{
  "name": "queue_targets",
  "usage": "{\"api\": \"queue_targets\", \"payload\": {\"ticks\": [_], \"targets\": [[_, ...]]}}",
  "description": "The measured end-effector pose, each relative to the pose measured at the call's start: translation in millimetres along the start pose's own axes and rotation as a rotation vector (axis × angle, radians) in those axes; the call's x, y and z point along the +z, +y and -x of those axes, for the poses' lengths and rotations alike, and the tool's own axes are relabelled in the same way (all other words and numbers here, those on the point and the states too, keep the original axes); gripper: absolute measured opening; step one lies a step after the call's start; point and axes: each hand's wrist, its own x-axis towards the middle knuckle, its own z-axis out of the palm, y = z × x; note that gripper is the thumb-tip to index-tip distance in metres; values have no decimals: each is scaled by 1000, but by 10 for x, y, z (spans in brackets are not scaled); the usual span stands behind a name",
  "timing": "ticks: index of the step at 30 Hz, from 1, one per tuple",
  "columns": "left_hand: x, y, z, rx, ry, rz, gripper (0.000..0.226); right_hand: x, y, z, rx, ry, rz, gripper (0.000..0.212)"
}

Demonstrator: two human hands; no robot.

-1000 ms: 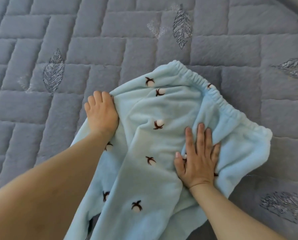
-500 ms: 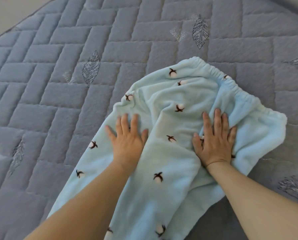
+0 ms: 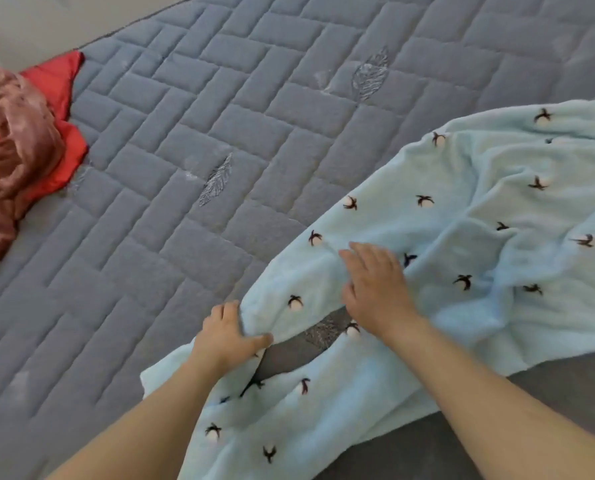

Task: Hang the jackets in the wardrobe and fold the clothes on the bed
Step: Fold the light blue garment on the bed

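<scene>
Your left hand (image 3: 228, 336) pinches the pants (image 3: 445, 258) edge, thumb curled over; right hand (image 3: 375, 289) rests flat, fingers spread, on them, right side of the bed (image 3: 185, 140). No readable writing.

The pale blue trousers (image 3: 445, 237) are made of a thick, fluffy fleece cloth with a soft, matt nap, and small raised white tufts with dark stitched sprigs are scattered over it. The bed (image 3: 185, 116) is covered by a grey quilted cloth, matt and slightly grainy, which is stitched into padded rectangular blocks and embroidered here and there with fine-threaded leaf shapes. At the far left, a crumpled pink garment (image 3: 9, 161) of velvety cloth with a faint sheen is seen, and under it a smooth red cloth (image 3: 64, 88) of flatter weave.
</scene>
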Motion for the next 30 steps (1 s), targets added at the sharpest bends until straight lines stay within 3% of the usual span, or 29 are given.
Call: {"api": "queue_targets", "payload": {"ticks": [3,5,6,8,10,11,13,15,16,17,18,20,21,23,25,27,29,30], "targets": [[-96,-473,71,14,-233,-28,59,416,-653,40,-90,-324,126,73],[-194,-698,102,52,-233,-62,36,546,-880,12,-92,-363,294,64],[-272,-784,107,86,-122,-63,28,554,-951,-35,-96,-306,329,48],[-502,-970,99,208,336,-77,25,487,-1012,-150,-99,-147,305,25],[-761,-1178,129,316,773,-172,28,367,-1064,-216,-113,13,244,24],[-829,-1291,158,347,890,-217,30,313,-1087,-206,-140,81,212,26],[-814,-1512,218,374,749,-373,32,215,-1148,-119,-232,-14,192,25],[-672,-1645,274,355,219,-530,33,178,-1139,-52,-256,-305,221,16],[-614,-1677,260,273,-61,-485,26,160,-1106,-81,-214,-412,222,14],[-601,-1668,223,187,-234,-383,19,145,-1084,-156,-167,-421,199,16],[-615,-1648,168,154,-234,-228,18,131,-1076,-267,-135,-363,168,21],[-546,-1622,-23,203,28,-37,38,160,-1077,-551,-154,-204,214,43],[-492,-1580,-124,234,93,-36,54,193,-1092,-697,-176,-212,331,55],[-391,-1489,-256,272,76,-145,73,266,-1173,-956,-192,-402,583,73],[-306,-1432,-356,307,59,-266,65,354,-1259,-1118,-214,-600,751,62],[-330,-1424,-415,428,81,-275,37,384,-1358,-1207,-240,-727,842,29],[-458,-1415,-386,500,-28,-81,7,294,-1379,-1220,-188,-787,775,6],[-559,-1418,-324,477,-123,73,8,226,-1380,-1218,-156,-795,725,5]]}}
